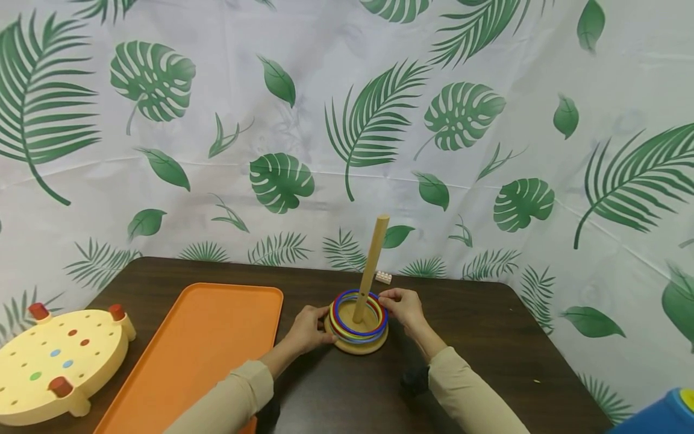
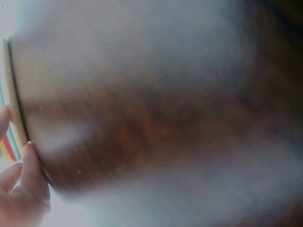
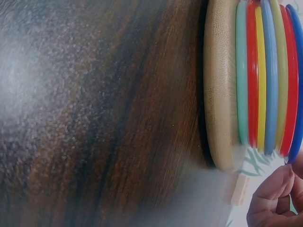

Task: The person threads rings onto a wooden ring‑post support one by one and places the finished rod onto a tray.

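Observation:
A round wooden base [image 1: 360,348] with an upright wooden post [image 1: 372,265] stands on the dark table. Coloured rings lie stacked around the post; the right wrist view shows a green ring [image 3: 241,75] lowest, then red, yellow, light blue, olive and red. A dark blue ring [image 3: 299,137] is on top. My left hand [image 1: 308,328] grips the left edge of the base, thumb toward the front. At the stack's right side, my right hand [image 1: 405,306] pinches the blue ring between thumb and fingertips.
An orange tray [image 1: 217,337] lies left of the stand. Farther left is a pale yellow pegboard [image 1: 38,361] with red-tipped pegs. A small pale brick [image 1: 383,277] sits behind the post. Part of a blue object [image 1: 658,416] shows at the lower right.

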Available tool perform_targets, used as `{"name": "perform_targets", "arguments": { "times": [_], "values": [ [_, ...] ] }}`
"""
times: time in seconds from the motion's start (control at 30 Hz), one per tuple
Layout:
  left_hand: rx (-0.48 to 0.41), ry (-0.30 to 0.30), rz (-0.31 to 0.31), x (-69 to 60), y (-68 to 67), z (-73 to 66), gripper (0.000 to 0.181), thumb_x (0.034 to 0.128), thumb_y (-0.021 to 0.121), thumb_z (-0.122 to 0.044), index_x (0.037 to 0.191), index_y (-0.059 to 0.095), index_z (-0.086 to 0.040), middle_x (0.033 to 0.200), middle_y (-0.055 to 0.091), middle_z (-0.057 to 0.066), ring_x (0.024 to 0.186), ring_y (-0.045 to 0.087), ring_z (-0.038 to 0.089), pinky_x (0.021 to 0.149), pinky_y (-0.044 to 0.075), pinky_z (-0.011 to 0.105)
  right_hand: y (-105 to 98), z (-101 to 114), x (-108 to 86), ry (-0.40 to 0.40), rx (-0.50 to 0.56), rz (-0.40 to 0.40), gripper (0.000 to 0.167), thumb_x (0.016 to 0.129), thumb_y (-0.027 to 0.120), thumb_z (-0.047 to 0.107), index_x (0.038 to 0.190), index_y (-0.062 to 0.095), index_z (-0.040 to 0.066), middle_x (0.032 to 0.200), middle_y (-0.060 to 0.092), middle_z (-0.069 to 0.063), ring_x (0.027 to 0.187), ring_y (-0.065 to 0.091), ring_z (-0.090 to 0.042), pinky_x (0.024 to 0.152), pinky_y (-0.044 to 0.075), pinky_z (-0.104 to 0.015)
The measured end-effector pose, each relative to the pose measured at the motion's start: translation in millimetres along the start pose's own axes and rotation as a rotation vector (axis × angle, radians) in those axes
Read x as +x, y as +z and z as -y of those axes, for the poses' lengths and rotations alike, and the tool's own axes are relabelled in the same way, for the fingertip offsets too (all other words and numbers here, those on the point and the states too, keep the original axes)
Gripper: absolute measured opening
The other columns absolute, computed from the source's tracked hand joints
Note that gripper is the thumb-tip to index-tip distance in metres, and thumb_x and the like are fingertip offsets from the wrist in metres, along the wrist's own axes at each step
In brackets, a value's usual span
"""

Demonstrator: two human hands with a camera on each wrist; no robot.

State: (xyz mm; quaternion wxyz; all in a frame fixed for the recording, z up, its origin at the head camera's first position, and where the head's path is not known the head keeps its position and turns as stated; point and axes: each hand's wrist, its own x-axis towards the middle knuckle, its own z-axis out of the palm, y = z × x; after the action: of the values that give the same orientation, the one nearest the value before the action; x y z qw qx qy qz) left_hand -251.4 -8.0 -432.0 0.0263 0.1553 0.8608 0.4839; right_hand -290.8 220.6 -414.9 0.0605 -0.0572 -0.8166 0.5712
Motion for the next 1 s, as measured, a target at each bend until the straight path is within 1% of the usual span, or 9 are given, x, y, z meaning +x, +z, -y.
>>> {"name": "perform_targets", "arguments": {
  "times": [0.27, 0.37, 0.5, 0.6, 0.67, 0.77, 0.87, 0.93, 1.0],
  "values": [
    [0.004, -0.01, -0.005, -3.6, -1.0, 3.1, 0.067, 0.0689, 0.08, -0.003, 0.129, 0.052, 0.009, 0.114, 0.05, 0.023, 0.091, 0.06, 0.029, 0.076, 0.053, 0.036, -2, -3, -1.8, 0.003, -0.036, -0.022, 0.015, 0.083, 0.068, 0.002, 0.093, 0.068, -0.009, 0.071, 0.062, 0.0, 0.061, 0.057, -0.011, 0.063, 0.056, -0.035],
    [0.005, 0.001, -0.004, -4.6, -1.8, 4.9, 0.067, 0.0681, 0.08, -0.002, 0.128, 0.053, 0.01, 0.116, 0.05, 0.025, 0.09, 0.06, 0.028, 0.075, 0.053, 0.035, -4, -3, -3.3, -0.004, -0.025, -0.025, 0.015, 0.084, 0.067, 0.002, 0.095, 0.068, -0.009, 0.073, 0.062, 0.0, 0.064, 0.057, -0.012, 0.063, 0.055, -0.035],
    [0.002, 0.003, 0.005, -6.1, -3.2, 5.8, 0.065, 0.0683, 0.08, -0.001, 0.127, 0.053, 0.01, 0.119, 0.049, 0.027, 0.09, 0.061, 0.028, 0.074, 0.054, 0.034, -4, 0, -7.3, -0.035, -0.003, -0.027, 0.017, 0.086, 0.065, 0.003, 0.099, 0.067, -0.009, 0.071, 0.059, 0.001, 0.063, 0.053, -0.011, 0.061, 0.053, -0.03],
    [0.003, -0.003, 0.015, -8.1, -5.6, 4.3, 0.065, 0.0692, 0.079, 0.0, 0.128, 0.053, 0.01, 0.12, 0.049, 0.027, 0.091, 0.061, 0.029, 0.074, 0.054, 0.033, -3, 6, -12.8, -0.078, 0.027, -0.028, 0.02, 0.088, 0.065, 0.006, 0.101, 0.066, -0.008, 0.07, 0.057, 0.001, 0.062, 0.053, -0.009, 0.057, 0.05, -0.023],
    [0.001, 0.0, 0.019, -9.9, -8.3, 3.2, 0.065, 0.0689, 0.079, 0.001, 0.127, 0.052, 0.011, 0.119, 0.049, 0.028, 0.091, 0.062, 0.032, 0.073, 0.054, 0.033, -2, 10, -16.8, -0.124, 0.068, -0.026, 0.023, 0.088, 0.065, 0.01, 0.102, 0.066, -0.008, 0.074, 0.061, -0.001, 0.064, 0.056, -0.008, 0.058, 0.05, -0.02],
    [0.023, -0.003, 0.014, -11.7, -14.0, 1.0, 0.065, 0.0685, 0.079, 0.002, 0.126, 0.052, 0.012, 0.117, 0.05, 0.028, 0.09, 0.063, 0.034, 0.071, 0.055, 0.033, 0, 18, -22.9, -0.206, 0.146, 0.0, 0.029, 0.089, 0.065, 0.014, 0.107, 0.064, -0.009, 0.089, 0.067, -0.011, 0.073, 0.062, -0.006, 0.065, 0.053, -0.018],
    [0.072, -0.019, -0.004, -10.5, -22.4, -2.4, 0.065, 0.0711, 0.079, -0.001, 0.128, 0.051, 0.012, 0.117, 0.05, 0.028, 0.092, 0.063, 0.035, 0.071, 0.055, 0.034, 0, 23, -26.9, -0.29, 0.188, 0.041, 0.034, 0.088, 0.066, 0.014, 0.112, 0.061, -0.01, 0.106, 0.065, -0.021, 0.083, 0.062, -0.005, 0.073, 0.052, -0.018],
    [0.096, -0.039, -0.015, -8.2, -28.5, -5.3, 0.064, 0.0742, 0.078, -0.005, 0.13, 0.05, 0.01, 0.12, 0.05, 0.027, 0.094, 0.062, 0.034, 0.073, 0.055, 0.034, 0, 26, -28.1, -0.329, 0.198, 0.065, 0.035, 0.087, 0.067, 0.011, 0.115, 0.06, -0.009, 0.111, 0.062, -0.025, 0.086, 0.061, -0.006, 0.074, 0.051, -0.017],
    [0.107, -0.053, -0.028, -5.6, -34.7, -7.1, 0.063, 0.0764, 0.076, -0.007, 0.131, 0.049, 0.008, 0.122, 0.051, 0.026, 0.097, 0.061, 0.033, 0.075, 0.054, 0.036, 0, 28, -28.5, -0.353, 0.186, 0.069, 0.034, 0.085, 0.068, 0.008, 0.114, 0.061, -0.007, 0.11, 0.061, -0.026, 0.086, 0.061, -0.006, 0.074, 0.05, -0.016]
  ]
}}
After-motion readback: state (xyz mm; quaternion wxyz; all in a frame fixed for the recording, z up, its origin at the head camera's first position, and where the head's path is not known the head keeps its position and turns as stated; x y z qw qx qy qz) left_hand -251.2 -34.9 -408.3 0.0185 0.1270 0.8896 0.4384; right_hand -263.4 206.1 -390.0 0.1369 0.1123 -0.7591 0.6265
